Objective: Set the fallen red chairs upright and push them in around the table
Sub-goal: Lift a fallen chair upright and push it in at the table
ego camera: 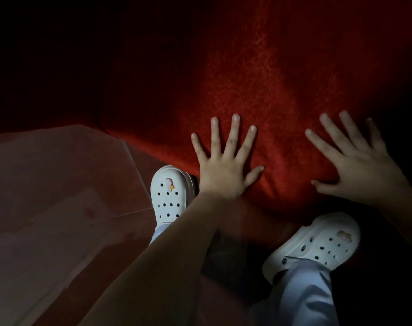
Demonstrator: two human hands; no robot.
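The left hand (221, 177) and right hand (360, 170) lay splayed, released fingers (233, 135) flat on the red chair (259, 74) at twelve o'clock, probably mid-push; what remains is out of view.

Left hand (221, 177) and right hand (362, 170) spread flat on red chair (259, 78), white clogs (168, 194) below

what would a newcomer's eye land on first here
Two spread hands stand out against the dark: the left hand at centre and the right hand further right, both splayed flat on red fabric, apparently a chair's covering, filling the upper right. Below them a pair of white clogs catches the light, one beside the left wrist, one at lower right, with pale floor tiles to the left.
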